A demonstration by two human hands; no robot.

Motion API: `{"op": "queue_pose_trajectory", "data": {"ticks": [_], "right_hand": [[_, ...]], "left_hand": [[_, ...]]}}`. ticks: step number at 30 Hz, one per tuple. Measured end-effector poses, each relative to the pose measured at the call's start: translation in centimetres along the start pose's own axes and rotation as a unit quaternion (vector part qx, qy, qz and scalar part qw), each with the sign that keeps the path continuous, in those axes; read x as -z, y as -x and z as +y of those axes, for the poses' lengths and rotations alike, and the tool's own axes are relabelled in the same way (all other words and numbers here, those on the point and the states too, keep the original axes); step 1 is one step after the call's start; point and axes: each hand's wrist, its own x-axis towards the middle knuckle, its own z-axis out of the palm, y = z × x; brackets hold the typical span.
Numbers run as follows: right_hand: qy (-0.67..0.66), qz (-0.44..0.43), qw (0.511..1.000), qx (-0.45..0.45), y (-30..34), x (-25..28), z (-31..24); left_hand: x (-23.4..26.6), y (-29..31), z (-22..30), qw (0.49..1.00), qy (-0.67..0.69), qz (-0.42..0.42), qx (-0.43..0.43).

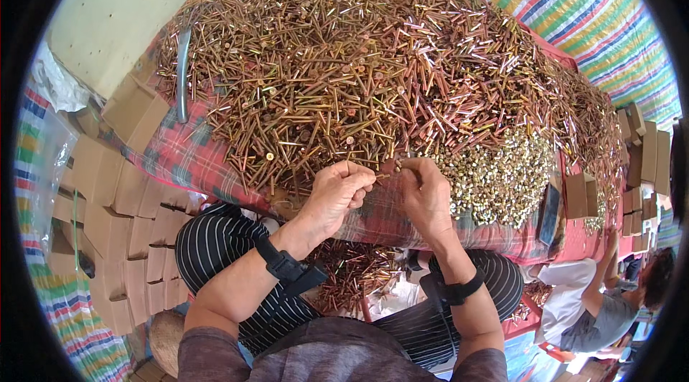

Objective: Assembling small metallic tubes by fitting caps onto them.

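Over the table edge my left hand (337, 193) is closed in a pinch, with the short end of a thin brass-coloured bolt (382, 176) showing past its fingertips. Facing it, a small gap away, my right hand (425, 197) is also pinched closed. A tiny piece shows at its fingertips, too small to name for certain. Beyond both hands spreads a big heap of long brass- and copper-coloured bolts (316, 88). Right of my right hand lies a pile of small shiny gold nuts (499, 177).
A red plaid cloth (194, 145) covers the table. A curved grey metal strip (183, 77) lies at its left. Cardboard boxes (100, 170) are stacked on the left; an open small box (580, 195) stands right. More bolts (352, 267) lie below the table edge. Another person (603, 310) sits at right.
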Motion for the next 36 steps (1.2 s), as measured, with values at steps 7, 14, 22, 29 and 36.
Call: {"op": "queue_pose_trajectory", "data": {"ticks": [7,14,22,29,36], "right_hand": [[-0.468,-0.072,0.859,-0.192,0.7,1.2,-0.5],[-0.383,-0.067,0.912,-0.133,1.2,2.1,-1.5],[-0.357,-0.06,0.928,-0.094,1.8,1.1,-0.7],[-0.294,-0.1,0.942,-0.128,1.6,2.0,-1.4],[-0.278,-0.015,0.96,0.018,1.7,1.2,-1.7]], "left_hand": [[-0.6,-0.1,-0.3,1.0,0.011,-0.007,-0.002],[-0.8,-0.2,-0.4,1.0,0.0,-0.011,-0.006],[-0.5,-0.3,-0.7,0.999,-0.026,-0.038,-0.015],[-0.4,0.0,-1.6,0.994,-0.083,-0.025,-0.062],[0.2,-0.2,-2.1,0.999,0.0,-0.033,0.009]]}}
